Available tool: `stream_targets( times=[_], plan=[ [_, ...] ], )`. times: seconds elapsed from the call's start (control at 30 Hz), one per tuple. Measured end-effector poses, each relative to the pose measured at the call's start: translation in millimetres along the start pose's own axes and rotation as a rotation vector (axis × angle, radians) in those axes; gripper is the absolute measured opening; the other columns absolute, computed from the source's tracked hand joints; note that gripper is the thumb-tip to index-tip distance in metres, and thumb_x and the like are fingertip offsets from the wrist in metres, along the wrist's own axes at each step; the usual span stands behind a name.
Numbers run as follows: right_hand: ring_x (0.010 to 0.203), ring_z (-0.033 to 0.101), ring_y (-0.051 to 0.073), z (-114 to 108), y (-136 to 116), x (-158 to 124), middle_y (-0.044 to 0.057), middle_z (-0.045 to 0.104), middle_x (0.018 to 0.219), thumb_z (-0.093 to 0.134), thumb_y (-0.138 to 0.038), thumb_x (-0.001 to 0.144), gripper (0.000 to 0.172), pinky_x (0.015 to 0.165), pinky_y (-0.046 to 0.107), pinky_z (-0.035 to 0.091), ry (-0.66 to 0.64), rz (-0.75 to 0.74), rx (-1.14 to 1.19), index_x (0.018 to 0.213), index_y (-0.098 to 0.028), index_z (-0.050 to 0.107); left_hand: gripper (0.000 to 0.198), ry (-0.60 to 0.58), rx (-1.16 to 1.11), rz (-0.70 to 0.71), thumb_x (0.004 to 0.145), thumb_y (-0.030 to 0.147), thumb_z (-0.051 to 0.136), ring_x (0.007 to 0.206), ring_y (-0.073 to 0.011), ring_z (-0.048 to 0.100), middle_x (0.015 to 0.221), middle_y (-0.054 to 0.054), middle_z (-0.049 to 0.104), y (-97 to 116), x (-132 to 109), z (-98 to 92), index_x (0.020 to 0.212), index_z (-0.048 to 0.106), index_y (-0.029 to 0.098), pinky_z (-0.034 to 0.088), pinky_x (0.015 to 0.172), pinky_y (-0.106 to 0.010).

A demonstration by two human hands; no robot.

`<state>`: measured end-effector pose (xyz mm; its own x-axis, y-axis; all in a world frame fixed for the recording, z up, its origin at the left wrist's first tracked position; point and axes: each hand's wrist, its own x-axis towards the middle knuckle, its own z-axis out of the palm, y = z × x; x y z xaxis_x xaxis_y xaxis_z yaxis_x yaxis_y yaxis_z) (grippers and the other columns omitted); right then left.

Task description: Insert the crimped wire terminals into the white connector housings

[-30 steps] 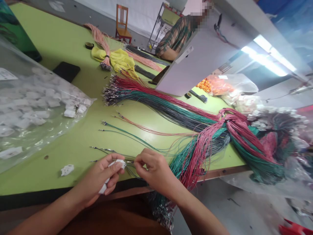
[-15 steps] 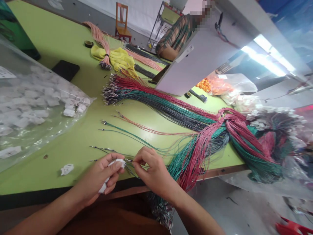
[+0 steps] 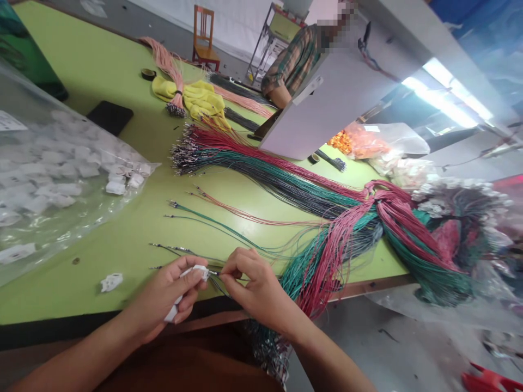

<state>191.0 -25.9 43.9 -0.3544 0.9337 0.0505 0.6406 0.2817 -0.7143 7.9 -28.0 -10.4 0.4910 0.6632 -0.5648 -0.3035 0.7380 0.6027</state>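
Near the table's front edge, my left hand (image 3: 180,291) is closed round a white plastic connector housing (image 3: 200,270). My right hand (image 3: 247,277) pinches a thin dark wire (image 3: 219,273) just behind its metal terminal, whose tip is at the housing's end; how deep it sits cannot be made out. Several loose dark wires (image 3: 175,249) with crimped terminals lie beyond my hands. Green wires (image 3: 204,216) and a few red wires (image 3: 232,209) lie farther back. Left of my left hand lies another white housing (image 3: 111,282).
A clear bag (image 3: 77,190) of white housings covers the table's left side. A thick bundle of red, green and black wires (image 3: 278,177) runs to the right. A yellow cloth (image 3: 204,98) and a black phone-like slab (image 3: 110,117) lie behind. Past a grey panel (image 3: 318,114) sits another person (image 3: 292,65).
My right fingers have shifted slightly right along the wire, so more of the wire behind the terminal shows. My left hand and the housing have hardly moved.
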Motion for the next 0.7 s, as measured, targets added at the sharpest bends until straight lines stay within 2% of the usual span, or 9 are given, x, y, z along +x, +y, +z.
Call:
stream_targets(
  times=[0.17, 0.33, 0.5, 0.7],
  plan=[
    [0.067, 0.052, 0.011, 8, -2, 2, -0.002, 0.056, 0.067, 0.053, -0.006, 0.080, 0.016, 0.072, 0.029, 0.033, -0.002, -0.037, -0.086, 0.069, -0.017, 0.056, 0.034, 0.011, 0.067, 0.005, 0.077, 0.040, 0.068, 0.037, -0.0012, 0.033, 0.065, 0.005, 0.056, -3, 2, 2.3, 0.095, 0.053, 0.017, 0.027, 0.031, -0.013],
    [0.068, 0.052, 0.011, 9, -2, 3, -0.001, 0.057, 0.069, 0.053, -0.008, 0.083, 0.015, 0.070, 0.028, 0.033, -0.066, -0.094, -0.127, 0.072, -0.017, 0.057, 0.035, 0.026, 0.105, 0.019, 0.076, 0.042, 0.068, 0.037, -0.0018, 0.034, 0.062, 0.006, 0.055, -5, 1, 2.6, 0.095, 0.051, 0.018, 0.027, 0.031, -0.013],
    [0.069, 0.051, 0.012, 6, -2, 1, 0.000, 0.057, 0.071, 0.052, -0.007, 0.083, 0.015, 0.072, 0.028, 0.034, -0.057, -0.058, -0.161, 0.072, -0.017, 0.057, 0.038, 0.037, 0.116, 0.006, 0.074, 0.044, 0.069, 0.037, -0.0021, 0.034, 0.061, 0.007, 0.054, -3, -1, 3.5, 0.094, 0.050, 0.018, 0.026, 0.031, -0.013],
    [0.068, 0.051, 0.013, 18, -2, 1, 0.002, 0.057, 0.070, 0.051, -0.008, 0.084, 0.017, 0.069, 0.027, 0.039, -0.055, -0.037, -0.128, 0.071, -0.016, 0.058, 0.036, 0.021, 0.169, 0.029, 0.076, 0.044, 0.067, 0.037, -0.0023, 0.034, 0.062, 0.008, 0.053, -8, -1, 3.3, 0.094, 0.049, 0.018, 0.028, 0.031, -0.014]
  ],
)
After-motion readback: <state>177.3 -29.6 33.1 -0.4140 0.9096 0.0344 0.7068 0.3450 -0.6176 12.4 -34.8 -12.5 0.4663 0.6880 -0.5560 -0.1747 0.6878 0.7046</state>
